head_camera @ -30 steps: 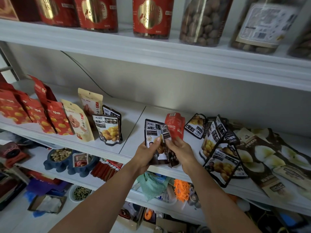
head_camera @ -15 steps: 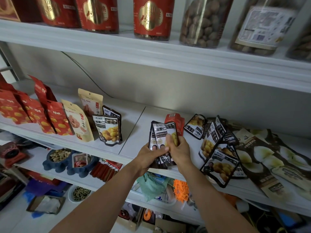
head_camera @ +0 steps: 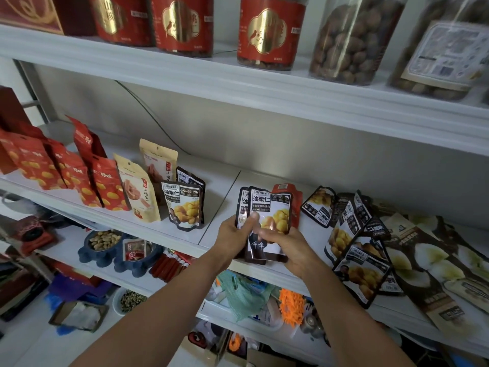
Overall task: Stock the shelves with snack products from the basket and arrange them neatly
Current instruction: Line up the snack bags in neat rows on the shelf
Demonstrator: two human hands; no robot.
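Both hands hold a small stack of black chestnut packets [head_camera: 272,210] upright over the front of the middle shelf [head_camera: 217,205]. My left hand [head_camera: 234,235] grips the stack's left edge with its thumb on the front. From the right, my right hand [head_camera: 287,246] clasps the lower part. A red packet [head_camera: 296,200] stands just behind the stack. Two matching black packets [head_camera: 184,206] stand upright to the left. More black packets [head_camera: 349,234] lie in a loose heap to the right.
Red pouches [head_camera: 60,170] and tan pouches [head_camera: 139,190] stand in rows at the left of the shelf. Brown-and-white bags [head_camera: 434,263] lie flat at the far right. Red canisters [head_camera: 267,33] and clear nut jars [head_camera: 352,41] fill the shelf above. The shelf below holds blue dishes [head_camera: 105,247] and clutter.
The packets were fanned apart between the hands; they are now squared into one upright stack, front face toward me, with the hands closed in on it.
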